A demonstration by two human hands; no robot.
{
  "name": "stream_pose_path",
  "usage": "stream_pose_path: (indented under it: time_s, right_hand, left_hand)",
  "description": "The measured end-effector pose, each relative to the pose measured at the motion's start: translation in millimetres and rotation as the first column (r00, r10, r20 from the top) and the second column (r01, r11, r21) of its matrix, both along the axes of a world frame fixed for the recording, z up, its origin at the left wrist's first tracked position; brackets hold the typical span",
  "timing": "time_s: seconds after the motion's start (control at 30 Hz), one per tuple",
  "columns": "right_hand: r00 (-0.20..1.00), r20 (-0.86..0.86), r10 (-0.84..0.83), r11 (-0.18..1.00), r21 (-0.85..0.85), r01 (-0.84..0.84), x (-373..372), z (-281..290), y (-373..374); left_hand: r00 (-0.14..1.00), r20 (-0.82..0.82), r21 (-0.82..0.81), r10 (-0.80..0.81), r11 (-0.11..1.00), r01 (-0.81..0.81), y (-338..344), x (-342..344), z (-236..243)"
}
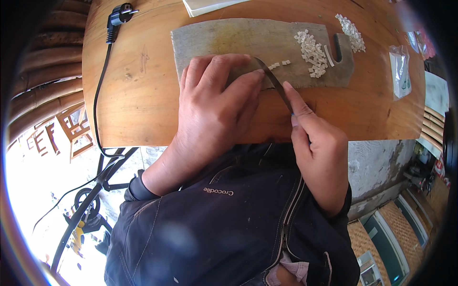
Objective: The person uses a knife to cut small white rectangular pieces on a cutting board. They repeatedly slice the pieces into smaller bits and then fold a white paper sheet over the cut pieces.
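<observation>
My right hand (315, 128) is closed round a knife (277, 86), its forefinger stretched along the back of the dark, curved blade. The blade reaches up and left over the near edge of a worn wooden cutting board (200, 40). On the board, my left hand (214, 90) has its fingers bent and close together, their tips right beside the blade. What those fingers press on is hidden. A few small white cubes (279, 64) lie just right of the blade. Further right is a heap of white cubes (312, 55), with a thin white strip (329, 56) next to it.
Another white pile (350, 32) lies on the wooden table (143, 95) beyond the board's notched end. A clear plastic packet (400, 71) is at the right. Along the left runs a black cable with a plug (119, 19). Some paper (214, 5) lies at the far edge.
</observation>
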State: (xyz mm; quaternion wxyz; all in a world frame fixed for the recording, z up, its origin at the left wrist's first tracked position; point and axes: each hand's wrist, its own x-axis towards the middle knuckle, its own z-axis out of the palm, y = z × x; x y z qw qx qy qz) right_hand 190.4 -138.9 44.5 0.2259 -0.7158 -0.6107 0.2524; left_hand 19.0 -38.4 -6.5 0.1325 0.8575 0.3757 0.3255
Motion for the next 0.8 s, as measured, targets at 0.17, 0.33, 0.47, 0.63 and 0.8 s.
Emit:
stream_pose_path:
  time_s: [0.17,0.33,0.47,0.63,0.8]
  right_hand:
    - [0.974,-0.187,-0.129,0.990,-0.074,0.117,9.4,3.3,-0.1]
    - [0.986,-0.167,0.016,1.000,-0.010,-0.018,2.6,1.4,1.4]
    - [0.995,-0.087,0.041,0.999,0.033,-0.039,4.7,-6.1,3.6]
    - [0.970,-0.173,-0.170,0.985,-0.003,0.172,17.5,-9.7,3.3]
    - [0.933,-0.248,-0.262,0.965,-0.035,0.261,37.6,-9.3,-4.6]
  left_hand:
    - [0.993,0.120,-0.056,0.013,0.998,-0.006,1.7,-2.1,-2.4]
    - [0.974,0.218,-0.101,0.068,0.994,-0.047,3.0,-1.6,0.7]
    - [0.975,0.210,-0.088,0.066,0.995,-0.049,3.6,-2.6,1.1]
    - [0.979,0.200,0.000,0.034,0.999,-0.035,5.9,0.3,-5.2]
    - [0.985,0.173,-0.008,-0.016,1.000,0.018,6.0,9.5,-5.3]
